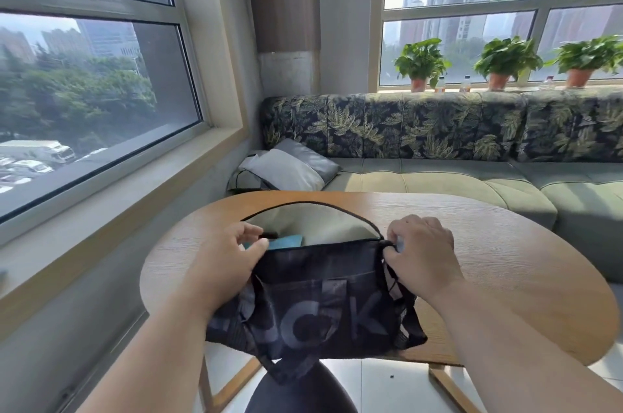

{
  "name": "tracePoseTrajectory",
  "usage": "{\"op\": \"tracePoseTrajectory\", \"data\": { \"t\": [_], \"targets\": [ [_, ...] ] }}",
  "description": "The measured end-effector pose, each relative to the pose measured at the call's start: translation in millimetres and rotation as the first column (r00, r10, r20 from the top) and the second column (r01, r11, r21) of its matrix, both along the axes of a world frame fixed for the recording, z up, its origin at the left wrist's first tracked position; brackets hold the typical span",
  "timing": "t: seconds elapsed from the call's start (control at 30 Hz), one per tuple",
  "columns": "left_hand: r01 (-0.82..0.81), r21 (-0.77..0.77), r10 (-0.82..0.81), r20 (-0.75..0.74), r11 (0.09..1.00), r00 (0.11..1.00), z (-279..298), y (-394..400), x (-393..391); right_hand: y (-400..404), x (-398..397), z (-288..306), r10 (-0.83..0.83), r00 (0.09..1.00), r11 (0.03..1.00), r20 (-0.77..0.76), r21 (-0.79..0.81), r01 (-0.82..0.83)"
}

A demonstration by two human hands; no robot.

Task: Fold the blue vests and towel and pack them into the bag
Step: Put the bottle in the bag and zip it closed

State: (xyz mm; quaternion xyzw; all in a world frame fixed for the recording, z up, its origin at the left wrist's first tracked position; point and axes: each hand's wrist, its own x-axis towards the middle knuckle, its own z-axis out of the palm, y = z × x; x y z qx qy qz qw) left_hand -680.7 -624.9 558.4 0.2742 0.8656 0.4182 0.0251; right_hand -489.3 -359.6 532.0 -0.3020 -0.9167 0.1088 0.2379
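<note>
Bag [317,298]: dark, lying on the near edge of a round wooden table [505,260], mouth facing far, pale lining showing.
Left hand [232,260]: fingers curled, pinching the near rim at the mouth's left end.
Right hand [421,254]: fingers curled, pinching the rim at the right end.
Why: both hands likely hold the mouth spread for packing.
Blue cloth [286,241]: already inside, just past the rim; vest or towel, cannot tell.
Beyond: sofa [438,183], far side.

Wooden table [505,244], leaf-print sofa [438,129] (grey cushion [290,166]), potted plants [505,58]
</note>
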Motion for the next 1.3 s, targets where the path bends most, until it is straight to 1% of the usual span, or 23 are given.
{"op": "tracePoseTrajectory", "data": {
  "t": [0.07,0.13,0.2,0.27,0.33,0.4,0.47,0.53,0.6,0.67,0.77,0.8,0.83,0.9,0.97,1.03,1.07,1.1,1.13,1.2,1.3],
  "targets": [
    [-0.09,0.051,0.091,-0.012,0.995,0.996,-12,-2,-13,7,-1,-2,-0.051,0.999,0.999,-0.017,-0.011,0.051],
    [-0.149,0.13,0.141,0.072,0.98,0.987,-23,-3,-23,16,0,-5,-0.083,0.995,0.996,-0.049,-0.032,0.081],
    [-0.184,0.169,0.159,0.152,0.968,0.976,-30,-4,-32,27,3,-5,-0.109,0.992,0.992,-0.059,-0.074,0.104],
    [-0.155,0.164,0.109,0.26,0.974,0.96,-36,-2,-36,38,7,-4,-0.125,0.989,0.987,-0.077,-0.113,0.116],
    [-0.095,0.155,0.028,0.384,0.983,0.923,-41,5,-34,43,10,-4,-0.114,0.989,0.985,-0.089,-0.136,0.102],
    [-0.053,0.148,-0.021,0.456,0.988,0.89,-49,11,-33,44,10,-7,-0.073,0.995,0.99,-0.069,-0.122,0.064],
    [-0.036,0.157,-0.045,0.485,0.987,0.873,-58,17,-35,37,8,-10,-0.022,0.998,0.992,-0.055,-0.124,0.015],
    [-0.033,0.154,-0.048,0.493,0.988,0.869,-62,21,-32,23,7,-8,0.03,0.998,0.987,-0.063,-0.156,-0.039],
    [-0.006,0.115,-0.05,0.481,0.993,0.875,-69,25,-33,9,4,-5,0.081,0.992,0.982,-0.098,-0.163,-0.096],
    [0.011,0.059,-0.037,0.452,0.998,0.891,-73,28,-33,-1,0,-4,0.096,0.986,0.981,-0.135,-0.152,-0.116],
    [-0.009,-0.041,0.02,0.29,0.999,0.957,-71,27,-32,-18,-10,0,0.098,0.974,0.983,-0.203,-0.133,-0.127],
    [-0.014,-0.039,0.024,0.262,0.999,0.965,-70,26,-31,-25,-14,2,0.119,0.966,0.982,-0.228,-0.116,-0.148],
    [-0.014,-0.019,0.019,0.258,1.0,0.966,-68,25,-29,-33,-17,3,0.153,0.956,0.98,-0.252,-0.087,-0.179],
    [-0.03,0.075,0.007,0.293,0.997,0.956,-62,23,-27,-49,-27,4,0.236,0.93,0.967,-0.282,-0.027,-0.254],
    [-0.069,0.187,0.006,0.319,0.98,0.948,-55,23,-24,-66,-37,9,0.279,0.916,0.952,-0.287,-0.04,-0.302],
    [-0.091,0.314,-0.016,0.323,0.945,0.946,-48,24,-19,-83,-48,19,0.284,0.928,0.931,-0.241,-0.163,-0.327],
    [-0.089,0.361,-0.037,0.328,0.928,0.944,-46,24,-15,-91,-54,25,0.29,0.939,0.916,-0.186,-0.231,-0.328],
    [-0.076,0.373,-0.055,0.327,0.925,0.943,-47,25,-13,-99,-62,30,0.298,0.948,0.909,-0.114,-0.271,-0.318],
    [-0.058,0.349,-0.061,0.32,0.935,0.945,-48,25,-11,-105,-70,33,0.303,0.952,0.91,-0.037,-0.285,-0.301],
    [-0.036,0.238,-0.038,0.299,0.971,0.954,-57,27,-12,-113,-85,33,0.297,0.95,0.917,0.098,-0.305,-0.256],
    [-0.039,0.098,0.008,0.299,0.994,0.954,-69,27,-18,-118,-97,22,0.294,0.93,0.91,0.222,-0.361,-0.202]
  ]
}}
